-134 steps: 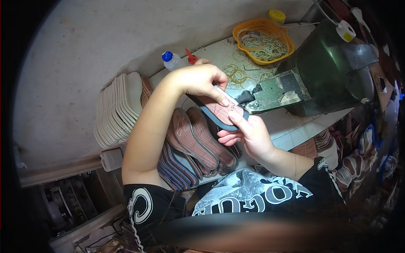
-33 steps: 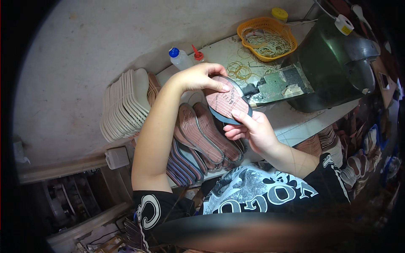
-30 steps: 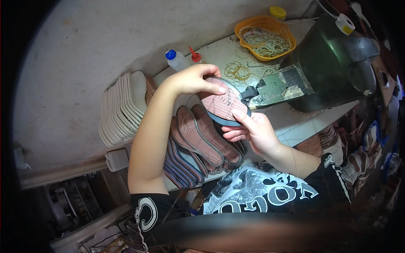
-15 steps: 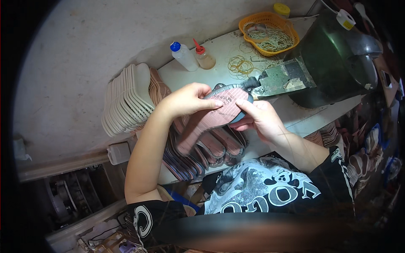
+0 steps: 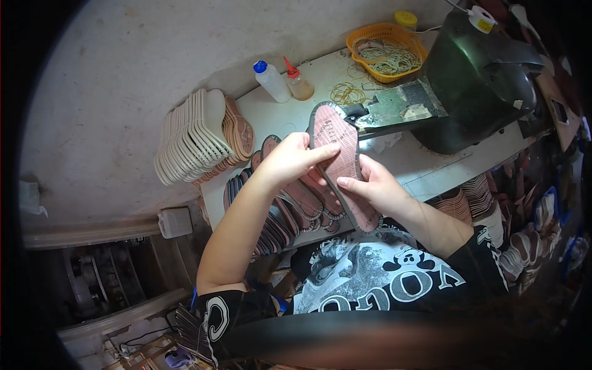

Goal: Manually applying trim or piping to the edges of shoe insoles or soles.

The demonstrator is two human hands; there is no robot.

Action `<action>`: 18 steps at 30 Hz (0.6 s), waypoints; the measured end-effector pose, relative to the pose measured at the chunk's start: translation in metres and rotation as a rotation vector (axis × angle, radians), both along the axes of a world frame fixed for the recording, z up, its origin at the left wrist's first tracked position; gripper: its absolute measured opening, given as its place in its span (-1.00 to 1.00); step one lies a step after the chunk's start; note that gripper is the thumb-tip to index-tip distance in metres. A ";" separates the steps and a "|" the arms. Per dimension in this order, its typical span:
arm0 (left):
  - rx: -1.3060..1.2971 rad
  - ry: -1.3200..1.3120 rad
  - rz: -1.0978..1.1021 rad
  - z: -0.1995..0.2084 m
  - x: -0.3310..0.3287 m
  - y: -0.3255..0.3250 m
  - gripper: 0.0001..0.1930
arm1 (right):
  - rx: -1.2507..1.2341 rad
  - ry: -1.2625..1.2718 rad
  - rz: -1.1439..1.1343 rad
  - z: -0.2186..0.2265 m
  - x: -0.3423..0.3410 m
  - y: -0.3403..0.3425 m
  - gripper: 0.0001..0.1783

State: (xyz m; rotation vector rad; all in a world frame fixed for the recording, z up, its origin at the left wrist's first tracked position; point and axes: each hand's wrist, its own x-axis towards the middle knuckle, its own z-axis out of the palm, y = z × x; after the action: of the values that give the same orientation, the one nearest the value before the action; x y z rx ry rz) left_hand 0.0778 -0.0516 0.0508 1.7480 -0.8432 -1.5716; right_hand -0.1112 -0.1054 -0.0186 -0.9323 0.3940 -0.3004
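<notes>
A shoe insole (image 5: 346, 161) with a pink cross-hatched face and a dark bound rim is held up between my hands, toe end by the sewing machine's arm (image 5: 404, 111). My left hand (image 5: 293, 157) grips its left side, thumb pressed on the pink face. My right hand (image 5: 377, 185) holds the opposite edge lower down, its thumb also on the face. Fingers behind the insole are mostly hidden. Below and left of my hands lies a row of similar pink insoles (image 5: 301, 200) with stitched dark edges, overlapping on the white table (image 5: 441, 169).
Behind stand a blue-capped bottle (image 5: 272, 83) and a red-tipped bottle (image 5: 300, 85). An orange basket (image 5: 388, 77) holds tangled cord, with loose yellowish loops (image 5: 348, 94) nearby. Pale sole pieces (image 5: 194, 139) are stacked left. The dark green machine body (image 5: 472, 86) fills the right. More stacked pieces (image 5: 453, 208) sit at the right.
The insole has swung from slanting down to the left to nearly upright, its lower end now toward my body. My left hand has shifted right and downward. The view has moved slightly.
</notes>
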 end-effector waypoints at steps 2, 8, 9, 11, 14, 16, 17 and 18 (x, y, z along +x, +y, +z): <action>-0.034 -0.137 -0.007 -0.002 0.001 0.001 -0.51 | 0.021 0.027 0.083 0.000 0.000 -0.010 -0.62; -0.017 -0.352 0.181 -0.011 -0.005 -0.005 -0.51 | -0.145 0.096 0.192 0.006 -0.018 -0.039 -0.67; -0.088 -0.354 0.233 -0.018 -0.003 -0.004 -0.50 | -0.118 0.143 0.251 0.019 -0.025 -0.041 -0.69; -0.138 -0.353 0.264 -0.033 0.006 -0.005 -0.50 | -0.146 0.158 0.289 0.021 -0.034 -0.041 -0.71; -0.152 -0.399 0.244 -0.028 0.015 -0.017 -0.51 | -0.056 0.337 0.222 0.027 -0.042 -0.039 -0.71; -0.112 -0.454 0.206 -0.033 0.024 -0.025 -0.51 | -0.090 0.340 0.195 0.022 -0.037 -0.037 -0.69; -0.162 -0.324 0.251 -0.045 0.033 -0.028 -0.52 | -0.080 0.288 0.198 0.022 -0.030 -0.038 -0.69; -0.214 -0.192 0.289 -0.041 0.031 -0.033 -0.53 | -0.070 0.238 0.195 0.020 -0.023 -0.038 -0.68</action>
State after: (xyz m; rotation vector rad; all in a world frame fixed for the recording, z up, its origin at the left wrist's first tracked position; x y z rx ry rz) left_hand 0.1091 -0.0844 0.0101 1.7906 -0.7758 -1.0993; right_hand -0.1340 -0.1435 0.0017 -1.0715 0.5092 -0.0242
